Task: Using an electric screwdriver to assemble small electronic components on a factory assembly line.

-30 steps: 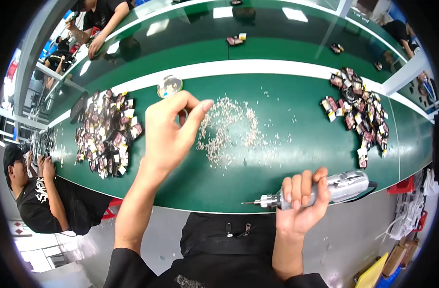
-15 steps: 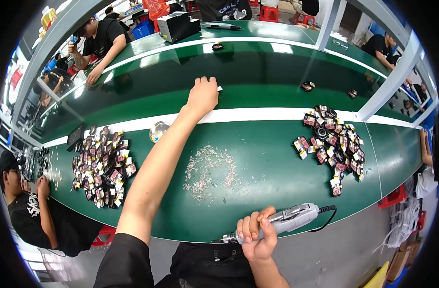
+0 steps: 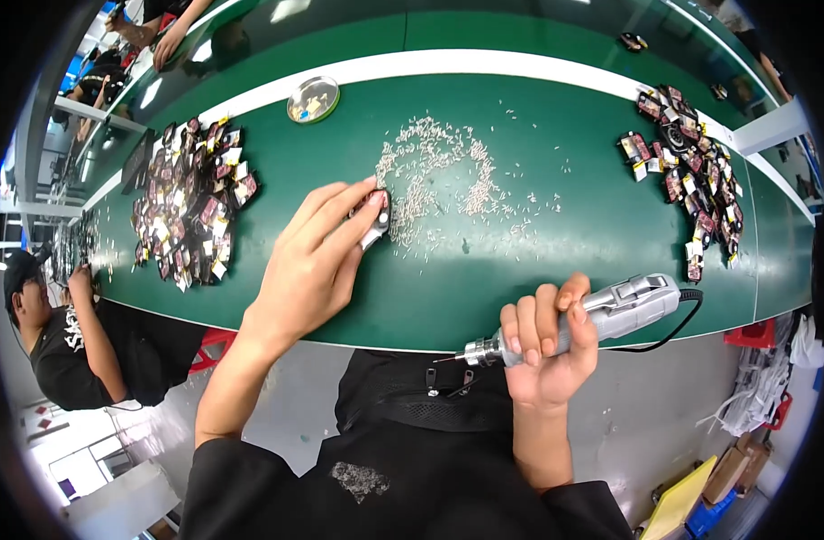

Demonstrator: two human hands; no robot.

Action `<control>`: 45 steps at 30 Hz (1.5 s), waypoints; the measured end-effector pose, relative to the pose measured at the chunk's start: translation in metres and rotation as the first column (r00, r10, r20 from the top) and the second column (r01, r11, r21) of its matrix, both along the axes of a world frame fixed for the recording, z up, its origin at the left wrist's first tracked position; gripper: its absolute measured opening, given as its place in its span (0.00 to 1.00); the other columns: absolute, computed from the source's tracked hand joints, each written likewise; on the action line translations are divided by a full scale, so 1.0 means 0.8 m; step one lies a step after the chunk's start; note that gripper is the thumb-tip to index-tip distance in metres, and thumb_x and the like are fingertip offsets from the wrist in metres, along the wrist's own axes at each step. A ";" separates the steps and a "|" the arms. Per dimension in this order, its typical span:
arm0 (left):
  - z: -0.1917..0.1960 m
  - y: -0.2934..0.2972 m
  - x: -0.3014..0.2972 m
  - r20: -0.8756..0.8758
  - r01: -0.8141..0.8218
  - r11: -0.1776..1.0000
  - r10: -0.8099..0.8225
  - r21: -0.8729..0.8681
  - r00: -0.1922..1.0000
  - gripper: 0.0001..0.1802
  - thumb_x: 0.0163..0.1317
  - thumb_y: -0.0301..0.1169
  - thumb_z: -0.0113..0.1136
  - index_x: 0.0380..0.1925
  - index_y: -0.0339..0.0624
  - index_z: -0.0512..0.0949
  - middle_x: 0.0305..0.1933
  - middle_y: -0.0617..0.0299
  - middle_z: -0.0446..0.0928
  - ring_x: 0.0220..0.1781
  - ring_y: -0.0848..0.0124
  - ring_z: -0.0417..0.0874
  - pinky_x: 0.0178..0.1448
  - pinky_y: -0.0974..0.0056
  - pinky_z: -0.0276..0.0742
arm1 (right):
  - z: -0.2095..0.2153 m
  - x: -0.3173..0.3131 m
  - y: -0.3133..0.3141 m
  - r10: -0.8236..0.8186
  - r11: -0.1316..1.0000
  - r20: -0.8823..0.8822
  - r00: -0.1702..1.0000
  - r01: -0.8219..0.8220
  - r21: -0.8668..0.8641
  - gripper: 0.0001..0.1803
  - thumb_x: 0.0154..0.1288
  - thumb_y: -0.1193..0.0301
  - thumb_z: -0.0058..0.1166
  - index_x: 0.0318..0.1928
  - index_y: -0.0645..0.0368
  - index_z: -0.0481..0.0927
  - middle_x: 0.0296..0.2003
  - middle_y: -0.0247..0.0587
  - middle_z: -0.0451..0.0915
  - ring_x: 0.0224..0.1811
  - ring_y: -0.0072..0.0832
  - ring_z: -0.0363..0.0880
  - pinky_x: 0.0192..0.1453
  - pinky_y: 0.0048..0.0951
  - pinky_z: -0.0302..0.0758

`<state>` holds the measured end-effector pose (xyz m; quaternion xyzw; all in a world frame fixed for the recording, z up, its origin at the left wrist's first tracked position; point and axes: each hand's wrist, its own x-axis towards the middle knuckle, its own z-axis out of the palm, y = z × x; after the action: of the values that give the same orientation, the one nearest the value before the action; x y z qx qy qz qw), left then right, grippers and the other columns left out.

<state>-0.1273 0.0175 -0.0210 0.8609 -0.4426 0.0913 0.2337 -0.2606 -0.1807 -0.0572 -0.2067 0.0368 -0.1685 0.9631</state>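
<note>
In my left hand [image 3: 308, 261] is a small black part [image 3: 382, 214] with a white tab, pinched at the fingertips just left of the scattered tiny pale screws [image 3: 416, 200]. The fingers hide much of that part. An electric screwdriver [image 3: 633, 310], grey with a black cord, lies in my right hand [image 3: 552, 351] at the table's near edge. Its thin bit points left, apart from the part. The fingers of my right hand wrap round its body.
A heap of black parts with white and yellow tabs [image 3: 191, 207] covers the table's left side; a similar heap [image 3: 700, 184] lies at the right. Behind my left hand stands a round dish [image 3: 313, 101]. A white strip [image 3: 448, 63] crosses the green table [image 3: 286, 153]. A person sits at the left.
My left hand has come back from the far side beyond the white strip, now with the black part in view. My right hand still grips the screwdriver. The view has tilted down.
</note>
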 end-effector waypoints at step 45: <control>-0.030 0.007 -0.124 0.016 0.127 0.987 -0.129 0.094 0.991 0.22 0.40 0.19 0.59 0.40 0.17 0.74 0.49 0.39 0.74 0.49 0.51 0.78 0.44 0.60 0.81 | 0.070 0.018 0.013 0.123 0.915 0.115 0.986 -0.068 -0.397 0.11 0.64 0.62 0.53 0.36 0.56 0.72 0.13 0.27 0.63 0.12 0.15 0.61 0.22 0.19 0.60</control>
<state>-0.2267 0.0229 -0.0452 0.8395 -0.5034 0.0647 0.1941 -0.2466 -0.1701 -0.0009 -0.3845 -0.0742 -0.1390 0.9096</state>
